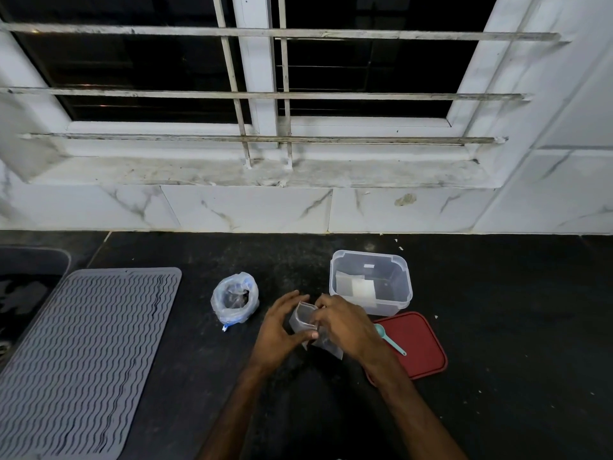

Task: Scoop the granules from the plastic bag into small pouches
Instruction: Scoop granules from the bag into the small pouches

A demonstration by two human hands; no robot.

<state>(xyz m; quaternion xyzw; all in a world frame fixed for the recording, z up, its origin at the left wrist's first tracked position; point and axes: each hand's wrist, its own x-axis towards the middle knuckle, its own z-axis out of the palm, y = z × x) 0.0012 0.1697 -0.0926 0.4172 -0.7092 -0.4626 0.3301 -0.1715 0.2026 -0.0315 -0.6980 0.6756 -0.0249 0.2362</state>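
Pouch [302,318], small and clear, is held between 2 hands just above the black bench [497,327]. Left hand [282,330]: thumb and fingers curled round the pouch's left side. Right hand [345,323]: fingers pinching its right edge; the mouth stands partly open. Plastic bag [235,298] of dark granules stands open near the left hand, not touching it. Teal scoop [389,340] lies on a red lid [421,351], just beside a clear container [403,287].
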